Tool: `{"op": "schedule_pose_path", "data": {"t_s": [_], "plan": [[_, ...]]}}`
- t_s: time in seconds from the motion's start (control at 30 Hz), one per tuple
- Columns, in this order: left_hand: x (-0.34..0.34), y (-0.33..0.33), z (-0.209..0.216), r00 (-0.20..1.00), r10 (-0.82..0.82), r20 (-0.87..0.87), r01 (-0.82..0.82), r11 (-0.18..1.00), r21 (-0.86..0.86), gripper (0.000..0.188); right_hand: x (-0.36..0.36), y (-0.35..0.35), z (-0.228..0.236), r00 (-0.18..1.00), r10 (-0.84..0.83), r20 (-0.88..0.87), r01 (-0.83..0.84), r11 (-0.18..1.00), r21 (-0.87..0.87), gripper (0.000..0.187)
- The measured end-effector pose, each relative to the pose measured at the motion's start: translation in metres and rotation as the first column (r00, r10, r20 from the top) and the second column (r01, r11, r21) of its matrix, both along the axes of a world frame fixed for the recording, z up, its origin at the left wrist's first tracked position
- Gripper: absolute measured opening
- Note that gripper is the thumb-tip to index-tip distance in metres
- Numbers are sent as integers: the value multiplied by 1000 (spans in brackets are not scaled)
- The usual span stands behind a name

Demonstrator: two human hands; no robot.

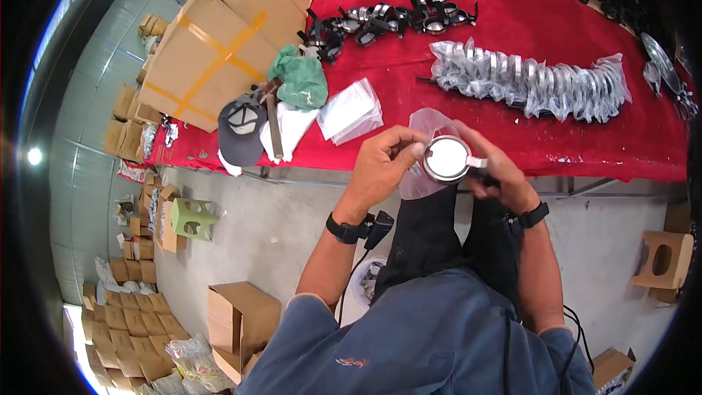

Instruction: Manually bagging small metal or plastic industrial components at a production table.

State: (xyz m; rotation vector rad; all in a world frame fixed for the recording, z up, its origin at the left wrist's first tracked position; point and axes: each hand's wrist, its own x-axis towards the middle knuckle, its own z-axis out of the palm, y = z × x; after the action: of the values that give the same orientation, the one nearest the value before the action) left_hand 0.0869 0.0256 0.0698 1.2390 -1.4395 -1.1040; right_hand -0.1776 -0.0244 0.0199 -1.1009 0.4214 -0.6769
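A small round mirror (447,157) with a dark rim and a short silver arm is in front of me, over the table's near edge. My right hand (503,173) is closed on its arm side. A clear plastic bag (417,183) spreads behind and to the left of the mirror. My left hand (386,164) pinches that bag, thumb and forefinger at the mirror's left rim. Whether the mirror is inside the bag or only against it, I cannot tell. Flat clear bags (351,111) lie in a stack on the table to the left.
Bagged round pieces (530,80) stand in a row on the red cloth (398,95). Unbagged black and silver ones (380,20) are heaped farther back. At left are a big carton (212,51), a cap (242,132), a hammer (273,124) and a green bag (300,80).
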Motion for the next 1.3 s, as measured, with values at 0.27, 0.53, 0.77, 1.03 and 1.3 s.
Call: {"op": "schedule_pose_path", "data": {"t_s": [0.27, 0.53, 0.77, 1.03, 1.3], "plan": [[2, -4, -2, 970, 12, 241, 14, 994, -106, 15, 9, 4, 11, 971, -130, -200, 112, 989, -100, 65], [-13, -6, 2, 939, 18, 344, 94, 947, -306, 12, 27, 16, 13, 891, -236, -389, -33, 819, -572, 59], [-22, 12, 1, 902, -99, 420, 236, 927, -290, 13, 30, 13, -7, 940, -170, -295, 80, 953, -293, 29], [-24, 14, 0, 856, 238, 458, 0, 887, -462, 18, 35, 21, -6, 919, -187, -348, 17, 898, -439, 28], [-40, 34, -16, 838, 176, 517, 126, 859, -497, 24, 52, 14, -33, 949, -285, -137, 233, 923, -307, 24]]}}
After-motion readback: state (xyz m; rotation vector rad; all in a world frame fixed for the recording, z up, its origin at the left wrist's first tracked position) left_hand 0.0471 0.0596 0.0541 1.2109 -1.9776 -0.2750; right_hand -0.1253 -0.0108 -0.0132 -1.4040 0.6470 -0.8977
